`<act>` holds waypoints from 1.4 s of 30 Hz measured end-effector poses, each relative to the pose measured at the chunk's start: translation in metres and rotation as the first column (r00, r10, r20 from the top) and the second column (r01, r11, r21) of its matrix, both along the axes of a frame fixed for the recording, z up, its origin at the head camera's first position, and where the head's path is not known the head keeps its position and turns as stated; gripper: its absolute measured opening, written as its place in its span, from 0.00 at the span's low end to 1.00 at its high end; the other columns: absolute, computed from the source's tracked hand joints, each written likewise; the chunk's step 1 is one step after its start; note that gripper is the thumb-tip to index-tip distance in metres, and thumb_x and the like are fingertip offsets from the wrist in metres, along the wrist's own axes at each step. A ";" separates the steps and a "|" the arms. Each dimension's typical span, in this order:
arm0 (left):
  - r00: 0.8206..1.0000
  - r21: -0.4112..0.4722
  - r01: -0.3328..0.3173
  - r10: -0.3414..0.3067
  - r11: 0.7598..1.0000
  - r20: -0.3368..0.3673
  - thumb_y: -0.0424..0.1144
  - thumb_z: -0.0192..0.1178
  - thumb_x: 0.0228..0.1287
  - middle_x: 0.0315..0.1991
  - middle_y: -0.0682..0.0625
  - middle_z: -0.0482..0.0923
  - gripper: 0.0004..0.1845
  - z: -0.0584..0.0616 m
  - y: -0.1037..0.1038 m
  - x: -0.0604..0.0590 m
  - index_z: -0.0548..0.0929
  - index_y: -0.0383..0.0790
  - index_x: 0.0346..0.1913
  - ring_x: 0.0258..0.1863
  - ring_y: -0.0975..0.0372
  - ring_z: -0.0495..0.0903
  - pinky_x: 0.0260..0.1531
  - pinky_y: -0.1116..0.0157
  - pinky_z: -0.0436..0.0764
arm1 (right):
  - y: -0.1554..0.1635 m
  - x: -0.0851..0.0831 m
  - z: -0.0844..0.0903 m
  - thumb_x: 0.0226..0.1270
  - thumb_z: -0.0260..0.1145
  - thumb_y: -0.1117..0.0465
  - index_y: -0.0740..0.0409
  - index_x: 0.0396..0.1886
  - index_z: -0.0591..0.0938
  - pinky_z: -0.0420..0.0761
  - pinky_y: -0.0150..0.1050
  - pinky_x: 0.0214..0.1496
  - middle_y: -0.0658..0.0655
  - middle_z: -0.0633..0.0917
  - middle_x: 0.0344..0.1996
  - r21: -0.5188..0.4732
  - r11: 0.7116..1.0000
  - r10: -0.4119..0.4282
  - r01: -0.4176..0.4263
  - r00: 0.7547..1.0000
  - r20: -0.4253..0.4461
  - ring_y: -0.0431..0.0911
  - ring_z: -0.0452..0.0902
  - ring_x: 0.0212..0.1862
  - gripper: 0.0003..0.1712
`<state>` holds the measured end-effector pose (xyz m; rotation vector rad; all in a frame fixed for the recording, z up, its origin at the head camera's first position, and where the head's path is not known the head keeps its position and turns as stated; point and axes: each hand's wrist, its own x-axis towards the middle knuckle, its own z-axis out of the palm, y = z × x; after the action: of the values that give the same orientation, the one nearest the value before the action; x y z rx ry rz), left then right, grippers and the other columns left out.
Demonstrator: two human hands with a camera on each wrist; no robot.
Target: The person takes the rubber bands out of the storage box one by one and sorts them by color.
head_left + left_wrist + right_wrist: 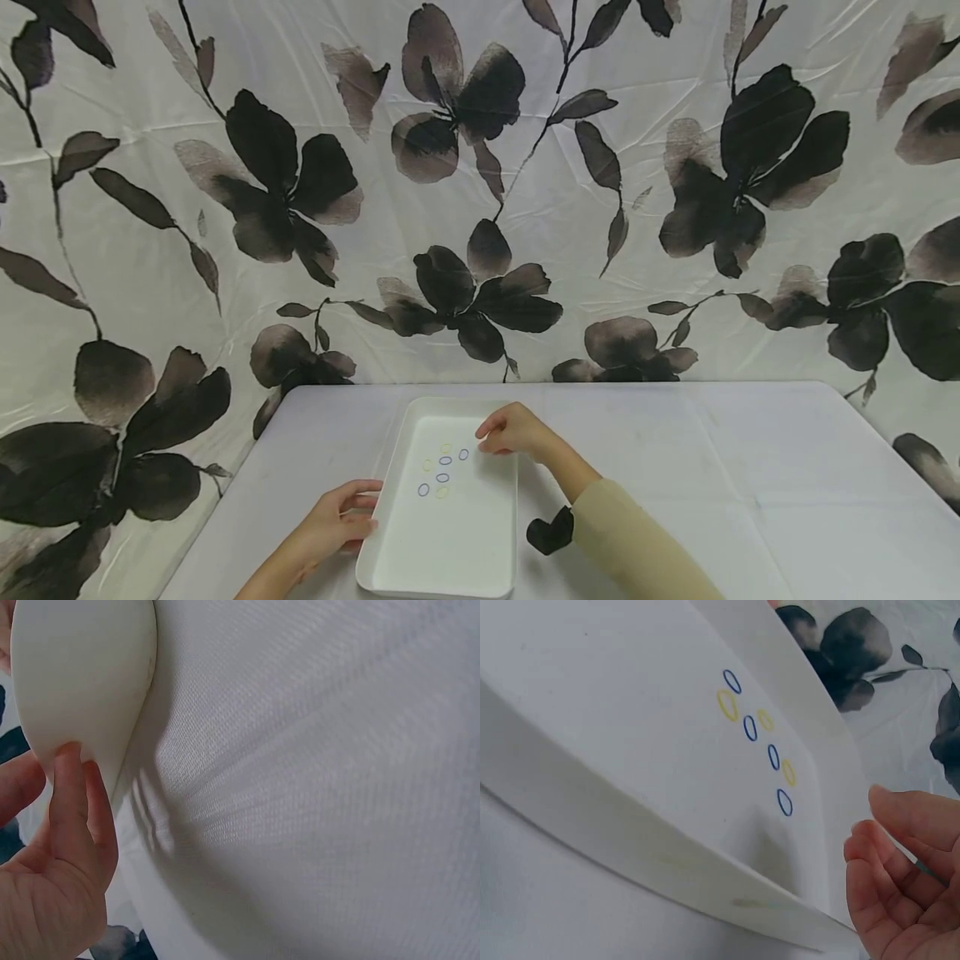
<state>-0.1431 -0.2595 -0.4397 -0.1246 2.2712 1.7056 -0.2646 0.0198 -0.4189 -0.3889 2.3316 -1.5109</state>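
The left hand [330, 523], its grip loose, touches the white rectangular plastic tray [442, 550]. The right hand [517, 431], grip narrow, hovers near four thin blue rings [745, 727] and three yellow rings [719, 703].

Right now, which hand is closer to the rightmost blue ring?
Right: the right hand is just right of that blue ring; the left hand is farther off, touching the left edge of the white tray.

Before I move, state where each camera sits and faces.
Head: on the head, facing forward, down at the white tray; left hand, right hand and forearms show.
Left wrist: worn there, facing the tray's outer side; mainly left hand shows.
Right wrist: worn there, facing across the tray; mainly right hand shows.
Head and right wrist share blue rings and yellow rings.
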 end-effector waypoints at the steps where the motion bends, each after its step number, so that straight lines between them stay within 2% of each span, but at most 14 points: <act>1: 1.000 -0.001 -0.003 0.003 1.000 0.002 0.24 0.59 0.54 0.49 0.36 0.74 0.31 0.000 0.000 0.000 0.63 0.26 0.62 0.41 0.53 0.80 0.33 0.56 0.81 | -0.002 0.000 -0.001 0.49 0.71 0.72 0.68 0.33 0.84 0.77 0.30 0.26 0.50 0.77 0.17 0.002 1.000 0.001 -0.001 1.000 -0.005 0.39 0.71 0.20 0.09; 11: 1.000 0.007 -0.001 0.001 1.000 -0.003 0.24 0.60 0.55 0.49 0.37 0.74 0.31 0.000 -0.001 0.001 0.63 0.26 0.62 0.41 0.54 0.80 0.34 0.56 0.81 | -0.018 0.002 -0.008 0.49 0.69 0.74 0.70 0.32 0.83 0.72 0.29 0.22 0.49 0.76 0.14 -0.001 1.000 0.005 -0.005 1.000 -0.022 0.39 0.69 0.18 0.08; 22: 1.000 0.024 0.012 -0.012 1.000 -0.001 0.25 0.60 0.55 0.49 0.37 0.74 0.31 -0.001 -0.004 0.000 0.62 0.26 0.63 0.42 0.54 0.80 0.34 0.56 0.81 | -0.034 -0.002 -0.019 0.47 0.71 0.73 0.64 0.27 0.84 0.70 0.29 0.22 0.50 0.77 0.16 0.101 0.994 -0.040 0.051 0.993 -0.107 0.40 0.70 0.19 0.06; 32: 1.000 0.032 0.019 -0.019 0.999 -0.004 0.25 0.59 0.55 0.49 0.38 0.74 0.31 0.000 -0.002 0.000 0.62 0.25 0.62 0.41 0.54 0.80 0.34 0.57 0.81 | -0.038 0.003 -0.030 0.44 0.70 0.75 0.60 0.33 0.86 0.69 0.30 0.23 0.50 0.74 0.21 0.200 0.976 -0.042 0.087 0.975 -0.217 0.41 0.68 0.24 0.13; 42: 1.000 0.022 0.016 -0.016 1.000 -0.004 0.24 0.59 0.55 0.49 0.37 0.74 0.31 0.001 -0.002 0.001 0.63 0.25 0.62 0.42 0.53 0.80 0.34 0.56 0.81 | -0.040 0.006 -0.035 0.49 0.71 0.70 0.60 0.30 0.86 0.65 0.30 0.23 0.49 0.72 0.18 0.240 0.966 -0.013 0.096 0.946 -0.323 0.40 0.65 0.23 0.07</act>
<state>-0.1423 -0.2612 -0.4388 -0.0985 2.2493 1.7243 -0.2583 -0.0202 -0.4540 -0.5387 2.7675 -1.2228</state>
